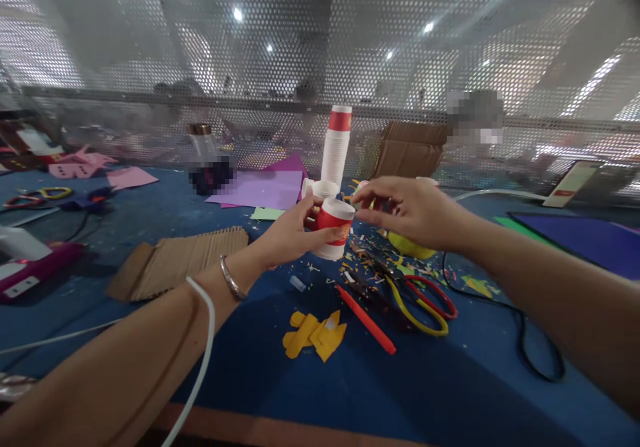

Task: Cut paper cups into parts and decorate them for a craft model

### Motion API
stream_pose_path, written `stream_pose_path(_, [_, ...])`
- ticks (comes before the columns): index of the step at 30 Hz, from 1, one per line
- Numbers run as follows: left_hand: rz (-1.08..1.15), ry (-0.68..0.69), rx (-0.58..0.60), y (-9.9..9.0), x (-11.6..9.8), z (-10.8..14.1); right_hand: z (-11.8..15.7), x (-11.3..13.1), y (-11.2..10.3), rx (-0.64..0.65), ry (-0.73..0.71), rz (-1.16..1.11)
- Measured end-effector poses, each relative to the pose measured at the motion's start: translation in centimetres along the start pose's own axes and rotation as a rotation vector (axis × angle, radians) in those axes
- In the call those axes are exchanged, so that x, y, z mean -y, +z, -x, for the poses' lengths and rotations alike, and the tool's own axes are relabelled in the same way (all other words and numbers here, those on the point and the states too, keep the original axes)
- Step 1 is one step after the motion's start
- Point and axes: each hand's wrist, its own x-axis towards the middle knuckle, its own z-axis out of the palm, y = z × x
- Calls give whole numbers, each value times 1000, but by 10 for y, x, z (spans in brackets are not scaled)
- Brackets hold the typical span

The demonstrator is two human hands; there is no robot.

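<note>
My left hand (295, 230) is closed round a red and white paper cup (333, 223), which it holds nearly upright above the table. To the right of the cup's rim hovers my right hand (400, 210), fingers bent and thumb apart from them, with nothing visible between. Whether its fingertips touch the rim I cannot tell. Just behind the held cup is another white cup (326, 189), partly hidden. A tall stack of paper cups (336, 153) rises farther back. Yellow paper pieces (315, 333) and a red marker pen (366, 319) lie in front.
Scissors with red and yellow handles (417, 307) lie on the blue table (240, 380) among paper scraps. Corrugated cardboard (195, 260) and purple paper (265, 189) are left. A black cord (523, 347) curves at right; a white cable (203, 360) crosses my left forearm. Perforated metal (280, 47) stands behind.
</note>
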Motion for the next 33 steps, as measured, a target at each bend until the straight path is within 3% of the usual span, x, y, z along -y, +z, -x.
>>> stream_pose_path(5, [-236,108,53,8,-11,7,21,11,26,-69,67,-165])
stream_pose_path(11, [-453,251,147,16,-12,12,42,11,39,-180,185,-271])
stream_pose_path(17, [-367,200,199,11,-20,12,52,9,41,-266,278,-486])
stream_pose_path(22, [-503,218,226,-5,-23,9,53,0,37,-394,352,-605])
stream_pose_path(26, [-680,200,162,-34,-7,0,54,-6,33,-558,377,-579])
stream_pose_path(30, [-769,152,194,-55,17,-6,56,-4,37,-554,364,-515])
stream_pose_path(33, [-776,169,178,-55,21,-6,56,-2,43,-519,360,-547])
